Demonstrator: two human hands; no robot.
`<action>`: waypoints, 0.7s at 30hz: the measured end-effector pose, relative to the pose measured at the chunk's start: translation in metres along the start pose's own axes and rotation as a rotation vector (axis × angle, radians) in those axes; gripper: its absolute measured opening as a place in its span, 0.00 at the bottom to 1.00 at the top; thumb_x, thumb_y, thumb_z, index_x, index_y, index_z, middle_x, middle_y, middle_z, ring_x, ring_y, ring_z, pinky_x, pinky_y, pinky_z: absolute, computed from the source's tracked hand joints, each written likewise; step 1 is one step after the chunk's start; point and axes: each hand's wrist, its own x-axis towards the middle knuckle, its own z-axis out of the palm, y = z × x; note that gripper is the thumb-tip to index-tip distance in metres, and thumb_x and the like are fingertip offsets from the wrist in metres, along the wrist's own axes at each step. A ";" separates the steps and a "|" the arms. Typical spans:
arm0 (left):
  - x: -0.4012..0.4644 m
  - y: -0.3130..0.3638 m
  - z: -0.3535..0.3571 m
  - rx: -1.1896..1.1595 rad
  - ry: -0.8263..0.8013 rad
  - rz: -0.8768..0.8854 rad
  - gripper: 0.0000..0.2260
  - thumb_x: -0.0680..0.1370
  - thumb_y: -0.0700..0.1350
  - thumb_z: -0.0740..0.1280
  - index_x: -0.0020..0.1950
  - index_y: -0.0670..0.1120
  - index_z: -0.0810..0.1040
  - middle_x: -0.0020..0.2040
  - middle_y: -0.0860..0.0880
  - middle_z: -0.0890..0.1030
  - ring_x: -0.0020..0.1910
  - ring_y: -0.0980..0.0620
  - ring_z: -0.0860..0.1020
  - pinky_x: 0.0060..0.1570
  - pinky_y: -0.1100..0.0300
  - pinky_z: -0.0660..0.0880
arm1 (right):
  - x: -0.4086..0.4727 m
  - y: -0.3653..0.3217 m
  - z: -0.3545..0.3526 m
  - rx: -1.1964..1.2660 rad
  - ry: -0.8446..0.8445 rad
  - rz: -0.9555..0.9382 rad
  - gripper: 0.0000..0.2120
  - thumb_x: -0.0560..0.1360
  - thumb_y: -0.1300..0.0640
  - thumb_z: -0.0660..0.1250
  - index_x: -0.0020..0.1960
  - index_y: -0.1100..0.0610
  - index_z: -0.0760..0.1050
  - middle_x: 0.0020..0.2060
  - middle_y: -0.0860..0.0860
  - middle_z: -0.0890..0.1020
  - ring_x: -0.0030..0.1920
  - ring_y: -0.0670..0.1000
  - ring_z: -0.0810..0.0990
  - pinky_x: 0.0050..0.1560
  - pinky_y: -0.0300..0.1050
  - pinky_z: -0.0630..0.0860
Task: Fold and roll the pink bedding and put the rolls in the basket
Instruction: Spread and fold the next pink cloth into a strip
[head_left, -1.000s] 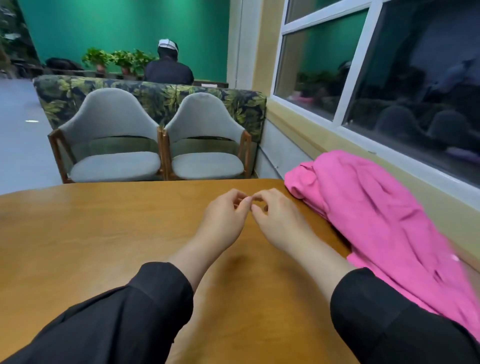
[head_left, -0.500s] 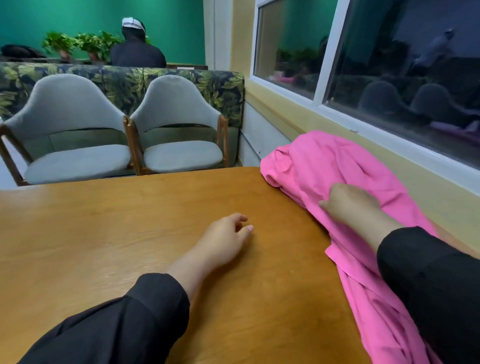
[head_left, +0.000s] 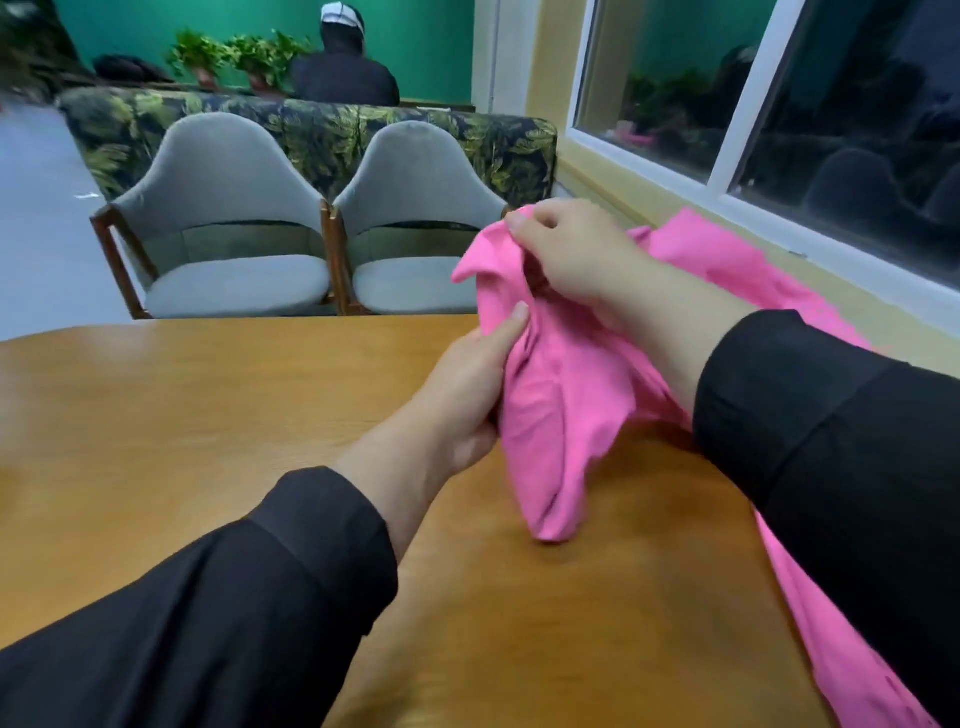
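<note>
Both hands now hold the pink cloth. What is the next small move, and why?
Probably draw the hands apart to spread the pink cloth flat on the table. The left hand and right hand grip it bunched and creased, so it cannot be folded yet.

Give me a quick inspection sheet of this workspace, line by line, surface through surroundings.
Surface: wooden table, bare on its left part.
Job's things: pink bedding unfolded, bunched, part lifted, the rest trailing along the table's right side; no basket seen.
Clutter: nothing seen.
Grippers: left hand grips the bedding's lower bunch; right hand pinches its upper edge.
Cables: nothing seen.
Surroundings: two grey chairs beyond the table, leaf-print sofa back, window on the right, a seated person facing away.
</note>
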 end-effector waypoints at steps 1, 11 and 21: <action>-0.006 0.013 -0.015 0.049 0.078 0.051 0.17 0.83 0.54 0.63 0.65 0.45 0.79 0.59 0.45 0.84 0.59 0.48 0.82 0.61 0.51 0.77 | 0.004 -0.009 0.010 0.102 -0.016 -0.010 0.19 0.81 0.49 0.62 0.43 0.63 0.77 0.41 0.59 0.82 0.42 0.56 0.81 0.46 0.45 0.79; -0.064 0.114 -0.213 1.112 0.556 -0.093 0.21 0.83 0.60 0.60 0.64 0.47 0.80 0.62 0.48 0.79 0.59 0.51 0.76 0.58 0.64 0.67 | -0.022 -0.008 0.091 -0.311 -0.596 -0.080 0.30 0.76 0.45 0.72 0.74 0.49 0.68 0.67 0.48 0.77 0.66 0.49 0.76 0.65 0.40 0.70; -0.105 0.054 -0.232 1.768 0.368 -0.097 0.15 0.76 0.63 0.67 0.56 0.55 0.79 0.44 0.52 0.80 0.47 0.47 0.78 0.44 0.55 0.70 | -0.034 0.013 0.165 -0.569 -0.697 -0.136 0.26 0.79 0.46 0.64 0.76 0.45 0.63 0.69 0.53 0.72 0.68 0.57 0.72 0.69 0.53 0.69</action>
